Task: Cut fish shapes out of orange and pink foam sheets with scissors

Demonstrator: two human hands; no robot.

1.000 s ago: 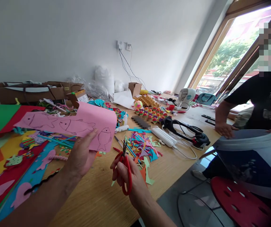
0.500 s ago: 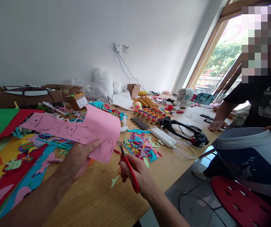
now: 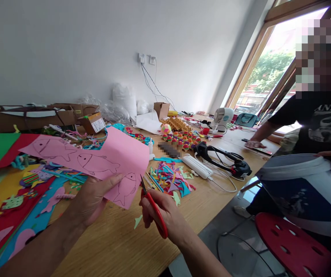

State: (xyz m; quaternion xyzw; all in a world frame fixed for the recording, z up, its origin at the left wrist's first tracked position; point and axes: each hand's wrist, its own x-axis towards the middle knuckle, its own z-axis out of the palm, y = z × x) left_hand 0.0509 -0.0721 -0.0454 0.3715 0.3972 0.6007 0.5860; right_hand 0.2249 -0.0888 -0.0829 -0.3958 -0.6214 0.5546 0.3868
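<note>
A pink paper sheet [image 3: 127,148] with three fish outlines is held up over the table by my left hand [image 3: 92,196], thumb on its front near the right-hand fish. Its right side curls over. My right hand [image 3: 161,211] grips red-handled scissors [image 3: 157,215], their dark blades pointing up beside the sheet's lower right edge. No contact between blades and paper is visible. Colourful paper scraps [image 3: 173,179] lie in a pile beyond my right hand. A small light green scrap [image 3: 138,222] is on the table near it.
Coloured sheets and paper cut-outs [image 3: 12,202] cover the left side. Beyond the scraps are a white power strip [image 3: 197,166], a black headset [image 3: 223,157] and a fan [image 3: 222,117]. At right, a person [image 3: 321,127] reaches over the table beside a bucket [image 3: 298,184] and red stool [image 3: 292,242].
The scissors have moved slightly left, closer to the pink sheet, whose lower right part has dropped a little. The person's hand at right has shifted left over the table.
</note>
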